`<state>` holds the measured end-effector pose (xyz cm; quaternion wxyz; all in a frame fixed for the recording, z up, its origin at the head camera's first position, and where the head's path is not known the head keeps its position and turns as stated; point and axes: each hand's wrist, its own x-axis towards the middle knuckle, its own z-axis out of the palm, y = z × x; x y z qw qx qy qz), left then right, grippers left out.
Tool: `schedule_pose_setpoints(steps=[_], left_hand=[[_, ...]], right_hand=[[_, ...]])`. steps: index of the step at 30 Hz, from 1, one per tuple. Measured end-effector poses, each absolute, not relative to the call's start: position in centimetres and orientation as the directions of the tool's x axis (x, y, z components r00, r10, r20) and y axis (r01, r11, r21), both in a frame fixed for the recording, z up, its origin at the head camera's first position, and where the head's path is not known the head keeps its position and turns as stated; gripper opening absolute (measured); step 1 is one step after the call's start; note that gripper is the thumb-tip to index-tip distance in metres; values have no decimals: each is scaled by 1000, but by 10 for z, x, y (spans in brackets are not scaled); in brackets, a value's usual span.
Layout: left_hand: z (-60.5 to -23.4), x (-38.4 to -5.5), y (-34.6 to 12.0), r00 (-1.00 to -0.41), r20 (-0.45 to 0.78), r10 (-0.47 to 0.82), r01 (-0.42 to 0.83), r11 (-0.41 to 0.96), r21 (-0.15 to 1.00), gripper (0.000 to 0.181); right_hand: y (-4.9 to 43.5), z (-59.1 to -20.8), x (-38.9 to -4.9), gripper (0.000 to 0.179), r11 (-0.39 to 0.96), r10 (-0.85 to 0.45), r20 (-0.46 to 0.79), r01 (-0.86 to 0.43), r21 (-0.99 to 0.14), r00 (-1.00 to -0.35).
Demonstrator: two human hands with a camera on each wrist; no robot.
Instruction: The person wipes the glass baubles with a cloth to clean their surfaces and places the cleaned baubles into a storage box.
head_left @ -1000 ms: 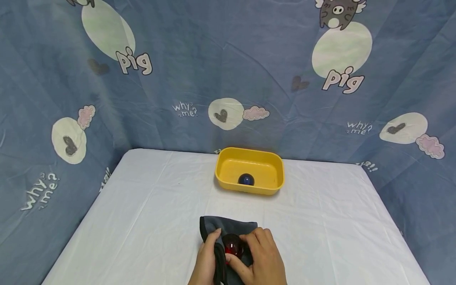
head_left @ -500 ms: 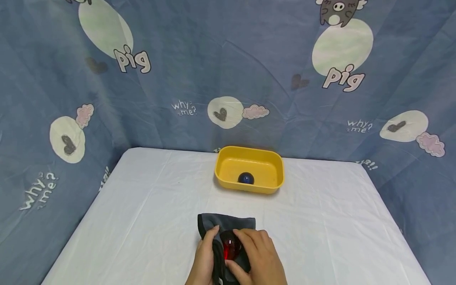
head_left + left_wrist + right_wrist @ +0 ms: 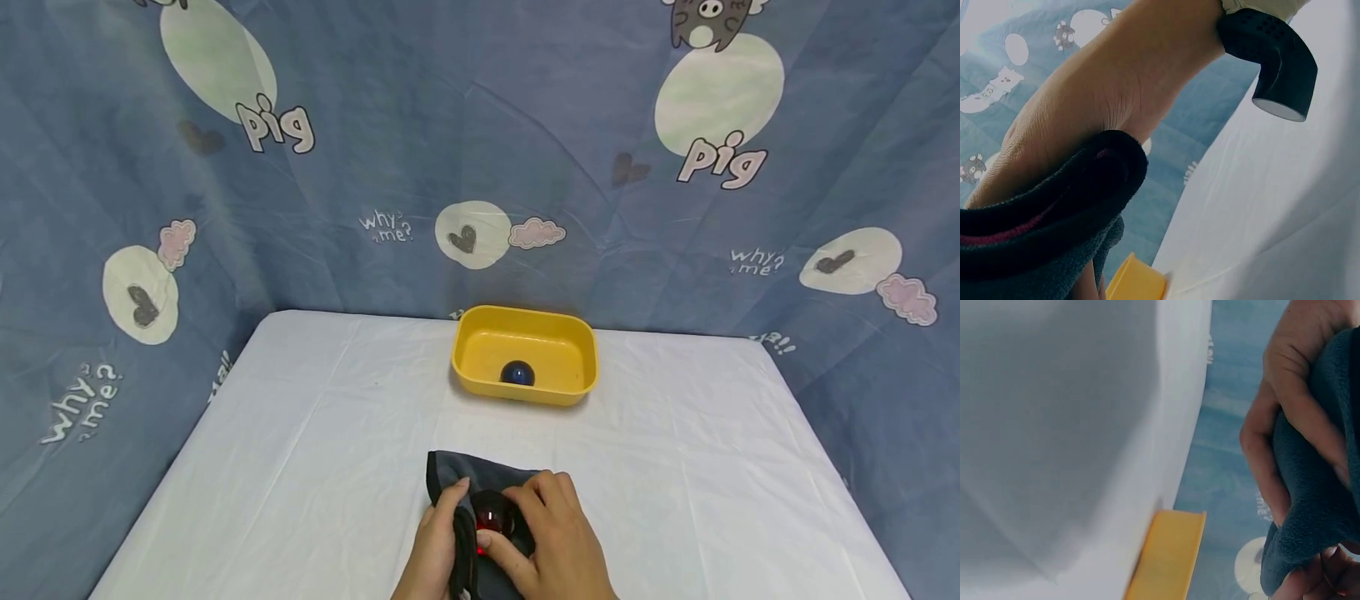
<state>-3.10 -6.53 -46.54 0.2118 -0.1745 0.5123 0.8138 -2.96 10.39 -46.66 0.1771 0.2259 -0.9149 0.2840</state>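
A glossy dark-red ball [image 3: 492,512] sits against a folded dark grey cloth [image 3: 480,471] near the table's front, in the head view. My right hand [image 3: 561,529] pinches the ball between thumb and fingers. On the other side, my left hand [image 3: 432,546] holds the cloth, its thumb lying along the fold. In the left wrist view the cloth [image 3: 1085,231] covers most of the left hand's fingers, and the ball is out of sight. The right wrist view shows the fingers of the right hand [image 3: 1285,394] against the cloth [image 3: 1310,481]; the ball does not show there either.
Beyond the hands, a yellow tray [image 3: 525,395] stands at the table's back edge with a dark blue ball [image 3: 517,372] inside. White cloth covers the table [image 3: 315,475]. A blue printed curtain [image 3: 337,275] encloses the back and sides.
The right fingers shift over the red ball and back to a pinch, and its red patch looks different. The cloth moves slightly right. The tray and blue ball stay put.
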Motion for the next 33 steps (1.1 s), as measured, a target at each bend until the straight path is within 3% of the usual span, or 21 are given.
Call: schedule_pose_setpoints(steps=[6,10,15,23,33], left_hand=[[-466,-31,-67,-852,-501,151,-518,-375,769,60],[-465,-32,-70,-870,-451,201,-492,-421,762,58],[-467,-32,-71,-864,-458,211,-502,-441,744,56],[-468,-31,-70,-854,-481,197,-517,-421,745,51],[-470,-30,-67,-813,-572,107,-575,-296,763,67]], right_hand=[[101,-469,-26,66,751,-328,435,-511,-418,-838],[100,-471,-24,76,741,-382,478,-571,-353,-791],[101,-473,-25,65,719,-416,528,-623,-308,-740],[103,-470,-28,60,704,-410,504,-615,-356,-760],[102,-475,-31,64,752,-321,566,-567,-336,-760]])
